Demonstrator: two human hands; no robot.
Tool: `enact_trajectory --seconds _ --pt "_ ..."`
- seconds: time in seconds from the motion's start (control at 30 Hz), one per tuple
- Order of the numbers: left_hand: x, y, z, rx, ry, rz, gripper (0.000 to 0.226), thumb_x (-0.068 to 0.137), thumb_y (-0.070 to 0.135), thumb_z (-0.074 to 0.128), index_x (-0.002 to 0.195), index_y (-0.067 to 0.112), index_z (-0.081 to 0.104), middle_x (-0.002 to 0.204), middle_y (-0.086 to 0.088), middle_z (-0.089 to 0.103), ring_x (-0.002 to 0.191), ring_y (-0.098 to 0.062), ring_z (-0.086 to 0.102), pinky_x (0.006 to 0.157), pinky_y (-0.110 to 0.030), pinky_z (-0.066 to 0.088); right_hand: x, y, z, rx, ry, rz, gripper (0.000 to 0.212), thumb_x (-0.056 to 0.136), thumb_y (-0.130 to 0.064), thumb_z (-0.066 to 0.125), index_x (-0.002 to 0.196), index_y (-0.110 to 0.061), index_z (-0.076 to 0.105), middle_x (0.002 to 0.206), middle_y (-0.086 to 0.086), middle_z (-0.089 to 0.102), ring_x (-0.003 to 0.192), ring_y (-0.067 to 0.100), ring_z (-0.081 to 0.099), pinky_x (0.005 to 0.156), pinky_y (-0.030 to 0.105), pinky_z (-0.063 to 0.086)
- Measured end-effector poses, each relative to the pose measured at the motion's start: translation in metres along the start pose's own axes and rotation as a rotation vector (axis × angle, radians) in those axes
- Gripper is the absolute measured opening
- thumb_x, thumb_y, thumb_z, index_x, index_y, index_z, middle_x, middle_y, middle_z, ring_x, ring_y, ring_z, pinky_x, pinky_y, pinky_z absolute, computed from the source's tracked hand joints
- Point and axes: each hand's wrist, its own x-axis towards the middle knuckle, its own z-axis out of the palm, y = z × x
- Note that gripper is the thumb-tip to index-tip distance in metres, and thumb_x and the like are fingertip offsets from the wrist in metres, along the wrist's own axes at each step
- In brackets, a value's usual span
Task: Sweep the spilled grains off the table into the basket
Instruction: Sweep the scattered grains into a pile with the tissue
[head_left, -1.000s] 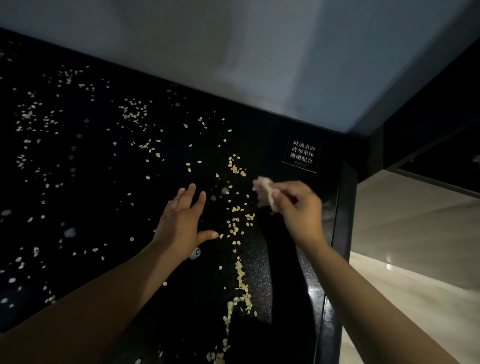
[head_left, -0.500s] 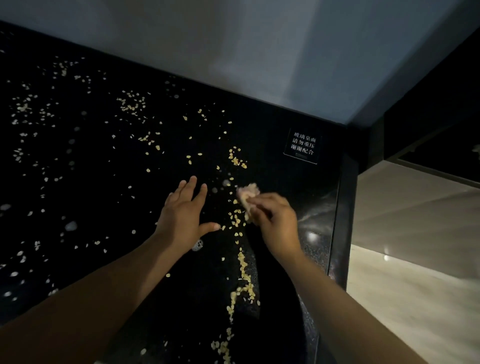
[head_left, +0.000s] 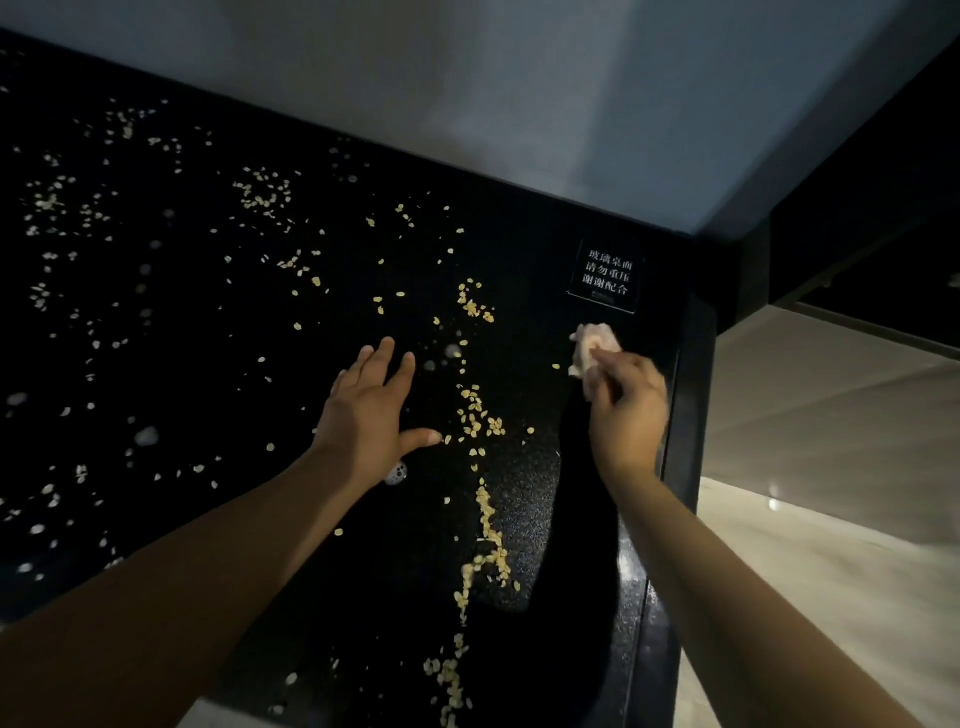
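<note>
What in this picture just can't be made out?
1. Basket: nowhere in the head view, beyond the frame.
2. Pale wad: the right hand grips it, fingers covering its lower part; cloth or paper, unclear.
3. Small round thing: half under the left hand, too dim to name.
4. Sign: its bottom line is too small to read.

I believe this is a public or commercial room, perhaps a hotel or office. The black glass table carries a printed Chinese sign asking not to press on it. Around are a plain grey wall and a polished floor.
</note>
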Motion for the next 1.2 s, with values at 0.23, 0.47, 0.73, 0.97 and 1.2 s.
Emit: enact_trajectory --seconds 0.23,0.47,0.73,0.97,1.2 --pt "-0.002 0.001 -0.007 -0.013 -0.029 0.010 0.092 0.084 0.057 0.057 0.152 0.018 0.009 0.160 -0.007 -0.006 0.146 -0.024 -0.006 0.120 -0.042 0.007 -0.073 -0.025 0.001 0.179 -0.327 -0.098 0.023 0.088 -0.007 0.065 0.104 -0.022 0.074 0.101 -0.014 0.062 0.101 0.006 0.053 0.087 0.013 0.040" --pt "-0.036 -0.020 -0.023 -0.210 0.045 0.105 0.075 0.085 0.044 0.064 0.147 0.017 0.032 0.156 0.002 0.022 0.145 -0.013 0.009 0.117 -0.033 0.015 -0.015 -0.025 -0.003 0.070 -0.093 -0.009 0.021 0.090 -0.010 0.062 0.108 -0.015 0.072 0.101 -0.007 0.057 0.103 0.019 0.055 0.080 0.014 0.038" --pt "-0.086 -0.045 -0.019 -0.021 -0.060 0.163 0.098 0.076 0.057 0.066 0.151 0.018 0.015 0.159 0.004 0.006 0.146 -0.012 -0.001 0.119 -0.035 0.013 -0.112 -0.048 0.025 0.115 -0.354 -0.197 0.023 0.087 -0.009 0.065 0.105 -0.022 0.073 0.101 -0.017 0.058 0.099 0.005 0.049 0.083 0.011 0.036" --pt "-0.091 -0.061 -0.016 0.043 -0.082 0.132 0.114 0.069 0.065 0.067 0.152 0.019 0.003 0.159 0.002 -0.009 0.145 -0.016 -0.013 0.119 -0.035 0.002 -0.085 -0.048 -0.003 0.257 -0.159 0.024 0.020 0.088 -0.011 0.065 0.104 -0.021 0.073 0.099 -0.011 0.061 0.094 0.011 0.059 0.080 0.028 0.051" --pt "-0.087 -0.068 -0.003 0.225 -0.134 0.110 0.116 0.069 0.075 0.057 0.151 0.020 -0.004 0.159 0.001 -0.014 0.145 -0.021 -0.014 0.119 -0.045 0.002 -0.088 -0.036 0.016 0.113 -0.116 0.093 0.022 0.091 -0.013 0.062 0.110 -0.017 0.071 0.105 -0.005 0.058 0.104 0.019 0.054 0.089 0.030 0.049"
